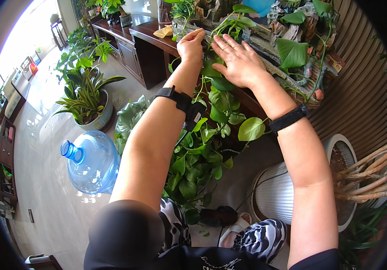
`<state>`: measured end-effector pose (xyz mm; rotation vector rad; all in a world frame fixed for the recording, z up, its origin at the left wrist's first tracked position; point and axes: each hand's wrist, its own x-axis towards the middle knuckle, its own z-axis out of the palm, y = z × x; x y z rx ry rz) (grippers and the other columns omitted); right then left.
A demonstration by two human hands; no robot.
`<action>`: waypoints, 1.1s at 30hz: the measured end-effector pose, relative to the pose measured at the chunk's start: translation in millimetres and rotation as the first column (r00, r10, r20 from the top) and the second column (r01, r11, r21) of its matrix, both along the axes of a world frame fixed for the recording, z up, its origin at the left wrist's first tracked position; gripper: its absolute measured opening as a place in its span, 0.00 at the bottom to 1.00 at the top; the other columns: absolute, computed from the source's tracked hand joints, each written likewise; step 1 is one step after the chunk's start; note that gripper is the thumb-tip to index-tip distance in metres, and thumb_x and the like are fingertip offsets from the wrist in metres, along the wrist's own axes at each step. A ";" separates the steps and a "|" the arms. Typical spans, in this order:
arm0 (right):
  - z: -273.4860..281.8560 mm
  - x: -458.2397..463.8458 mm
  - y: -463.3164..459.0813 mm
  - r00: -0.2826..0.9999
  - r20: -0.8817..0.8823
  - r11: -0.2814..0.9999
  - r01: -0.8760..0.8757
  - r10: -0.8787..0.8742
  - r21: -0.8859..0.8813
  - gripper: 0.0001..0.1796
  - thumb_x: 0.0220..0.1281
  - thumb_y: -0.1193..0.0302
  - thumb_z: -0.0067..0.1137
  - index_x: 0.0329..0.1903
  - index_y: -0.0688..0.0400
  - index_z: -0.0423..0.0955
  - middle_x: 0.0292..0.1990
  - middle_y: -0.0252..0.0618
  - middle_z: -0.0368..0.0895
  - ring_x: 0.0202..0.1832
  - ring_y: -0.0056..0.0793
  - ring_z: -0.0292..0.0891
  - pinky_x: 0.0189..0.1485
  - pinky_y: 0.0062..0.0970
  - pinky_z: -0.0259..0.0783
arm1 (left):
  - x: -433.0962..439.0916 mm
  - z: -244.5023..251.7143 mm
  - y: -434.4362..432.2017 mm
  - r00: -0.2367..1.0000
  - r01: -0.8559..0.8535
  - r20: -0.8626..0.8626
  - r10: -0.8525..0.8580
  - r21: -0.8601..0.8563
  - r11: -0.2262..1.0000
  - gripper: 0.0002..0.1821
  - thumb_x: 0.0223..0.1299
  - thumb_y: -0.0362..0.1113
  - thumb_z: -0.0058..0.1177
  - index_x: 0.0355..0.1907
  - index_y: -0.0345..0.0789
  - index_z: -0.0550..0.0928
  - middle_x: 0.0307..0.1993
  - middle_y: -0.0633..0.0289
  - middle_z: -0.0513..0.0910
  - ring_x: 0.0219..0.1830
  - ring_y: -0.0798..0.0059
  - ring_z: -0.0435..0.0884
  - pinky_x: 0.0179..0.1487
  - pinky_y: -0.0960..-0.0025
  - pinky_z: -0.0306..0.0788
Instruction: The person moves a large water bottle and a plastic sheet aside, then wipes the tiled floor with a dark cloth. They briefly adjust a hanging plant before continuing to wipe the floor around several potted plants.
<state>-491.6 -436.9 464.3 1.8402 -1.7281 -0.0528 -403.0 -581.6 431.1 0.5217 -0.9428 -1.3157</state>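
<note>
My left hand (191, 46) reaches to the front edge of a rockery water feature (261, 44), thumb and fingertips drawn together. Whether a thin stem is pinched between them is too small to tell. Just right of it, my right hand (240, 64) is spread palm down with fingers extended, over the rockery's edge and close to pothos stems. A trailing pothos vine (218, 98) hangs from there between my forearms toward the floor. One large pothos leaf (292, 53) lies on the rockery right of my right hand.
A dark wooden cabinet (126, 50) stands beyond my left hand, with a dry yellowish leaf (163, 32) on top. On the floor are a blue water-cooler bottle (94, 165), a potted snake plant (87, 101) and a white ribbed planter (274, 190). Cables run near my feet.
</note>
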 end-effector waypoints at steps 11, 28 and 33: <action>1.4 1.6 0.7 0.999 0.034 1.000 -0.005 0.005 0.009 0.35 0.73 0.44 0.37 0.75 0.46 0.56 0.78 0.28 0.45 0.79 0.27 0.39 0.77 0.45 0.43 | -3.9 -4.8 -16.5 0.969 -0.154 0.217 0.117 0.164 0.974 0.39 0.41 0.36 0.78 0.57 0.34 0.70 0.59 0.50 0.67 0.56 0.61 0.73 0.56 0.63 0.72; 6.7 4.8 2.2 0.998 0.051 0.997 0.023 -0.026 0.071 0.36 0.73 0.42 0.34 0.75 0.46 0.54 0.79 0.27 0.42 0.79 0.27 0.36 0.78 0.45 0.41 | 15.2 -6.8 -10.7 0.768 -0.305 0.452 0.454 -0.366 0.879 0.15 0.46 0.47 0.72 0.36 0.45 0.89 0.50 0.58 0.74 0.54 0.61 0.75 0.56 0.62 0.71; 7.7 4.8 2.1 0.997 0.076 0.996 0.023 -0.029 0.083 0.36 0.73 0.42 0.34 0.76 0.46 0.53 0.79 0.27 0.41 0.79 0.27 0.35 0.78 0.45 0.40 | 16.3 -5.3 -15.7 0.702 -0.378 0.482 0.524 -0.371 0.848 0.15 0.43 0.49 0.73 0.30 0.45 0.85 0.49 0.64 0.74 0.52 0.62 0.77 0.53 0.61 0.72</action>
